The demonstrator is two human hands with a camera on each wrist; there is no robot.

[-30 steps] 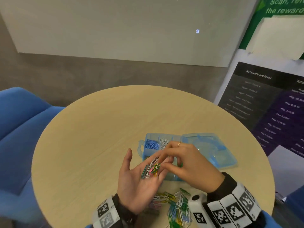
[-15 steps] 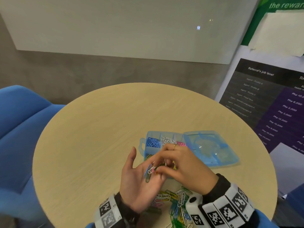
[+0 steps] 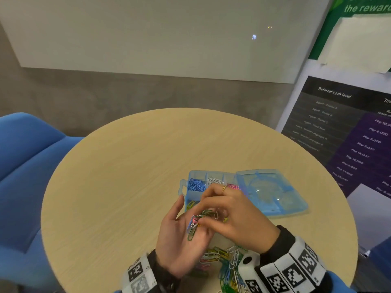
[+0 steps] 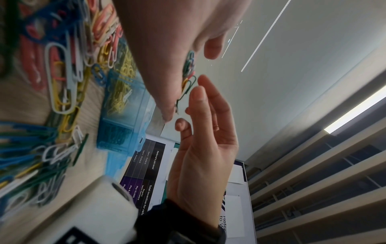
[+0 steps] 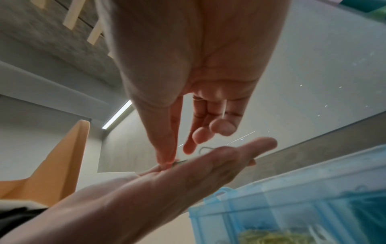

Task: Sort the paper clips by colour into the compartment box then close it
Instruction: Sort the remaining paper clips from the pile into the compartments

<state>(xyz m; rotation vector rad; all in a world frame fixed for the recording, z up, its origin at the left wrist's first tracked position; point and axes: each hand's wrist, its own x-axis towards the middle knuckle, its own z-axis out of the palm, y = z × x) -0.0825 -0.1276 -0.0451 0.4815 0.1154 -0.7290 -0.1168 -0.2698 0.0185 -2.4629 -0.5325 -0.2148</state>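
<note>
Left hand flat, palm up, fingers relaxed, cradling mixed paper clips. Right hand has dropped onto that palm since a second ago, grip pinching a green clip. Compartment box open on counter; sorting unfinished.

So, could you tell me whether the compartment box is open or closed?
Open: the compartment box has its lid lying flat beside it.
</note>
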